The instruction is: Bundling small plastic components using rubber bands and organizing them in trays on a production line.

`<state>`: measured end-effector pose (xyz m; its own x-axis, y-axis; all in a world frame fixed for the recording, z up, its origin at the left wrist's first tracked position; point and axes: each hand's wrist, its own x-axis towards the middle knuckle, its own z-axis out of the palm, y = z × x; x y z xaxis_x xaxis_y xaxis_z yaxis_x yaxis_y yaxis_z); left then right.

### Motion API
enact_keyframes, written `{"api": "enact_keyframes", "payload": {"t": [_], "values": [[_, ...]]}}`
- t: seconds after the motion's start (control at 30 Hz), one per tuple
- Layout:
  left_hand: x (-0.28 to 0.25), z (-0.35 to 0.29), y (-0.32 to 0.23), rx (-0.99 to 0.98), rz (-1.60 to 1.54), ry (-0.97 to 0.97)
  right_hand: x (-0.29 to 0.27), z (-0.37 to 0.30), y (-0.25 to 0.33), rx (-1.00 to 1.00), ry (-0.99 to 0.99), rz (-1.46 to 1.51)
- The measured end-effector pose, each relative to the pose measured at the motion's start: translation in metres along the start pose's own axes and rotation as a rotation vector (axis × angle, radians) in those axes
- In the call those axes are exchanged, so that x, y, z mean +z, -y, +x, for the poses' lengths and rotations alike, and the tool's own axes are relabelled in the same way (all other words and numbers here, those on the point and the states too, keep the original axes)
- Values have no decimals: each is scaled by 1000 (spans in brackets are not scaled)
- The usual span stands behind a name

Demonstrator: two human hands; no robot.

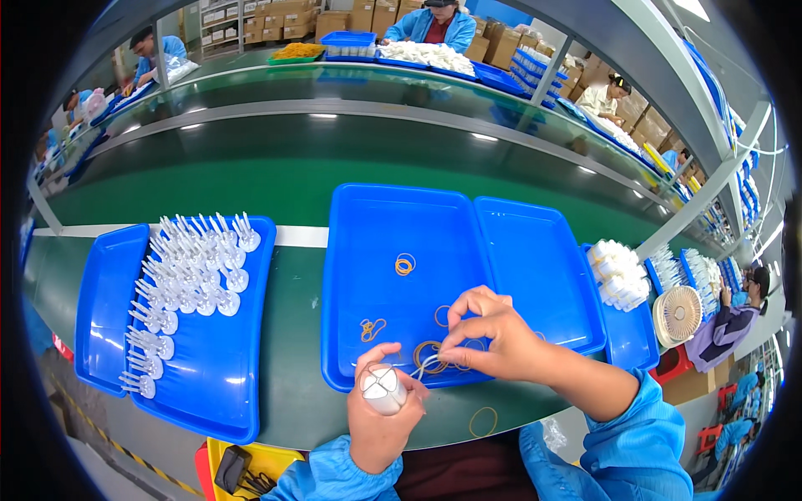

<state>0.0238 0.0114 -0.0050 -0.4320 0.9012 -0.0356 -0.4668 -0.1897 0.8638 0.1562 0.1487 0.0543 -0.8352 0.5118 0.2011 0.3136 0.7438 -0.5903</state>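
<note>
My left hand point(376, 438) is wrapped round a bundle of white cylindrical pieces point(383, 392), held upright over the front edge of a blue tray point(401, 204). Thin dark lines cross the bundle's top. To the right of it, my right hand point(505, 338) pinches a thin pale looped strand point(428, 364), which runs toward the bundle. Whether it joins the bundle I cannot tell. Beneath the right fingers lie several tan rubber bands, partly hidden. More rubber bands point(405, 265) lie farther back in the tray, with a small twisted cluster point(373, 330) near its left side.
On the left, a blue tray point(213, 367) carries rows of clear, stemmed plastic parts point(196, 267). A second blue tray point(535, 267) adjoins on the right, then white bundles point(618, 275) and a small round fan point(678, 316). One rubber band point(483, 422) lies at the table's front edge.
</note>
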Motion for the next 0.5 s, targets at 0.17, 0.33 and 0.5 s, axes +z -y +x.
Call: {"api": "enact_keyframes", "payload": {"t": [0.17, 0.33, 0.5], "values": [[-1, -2, -3, -192, -180, 135, 3, -6, 11, -26, 72, 117], [-23, -11, -10, -512, -752, 827, 11, -25, 5, 288, 268, 1314], [-30, -12, -18, -322, -683, 864, -15, -39, -15, 161, 204, 2026]]}}
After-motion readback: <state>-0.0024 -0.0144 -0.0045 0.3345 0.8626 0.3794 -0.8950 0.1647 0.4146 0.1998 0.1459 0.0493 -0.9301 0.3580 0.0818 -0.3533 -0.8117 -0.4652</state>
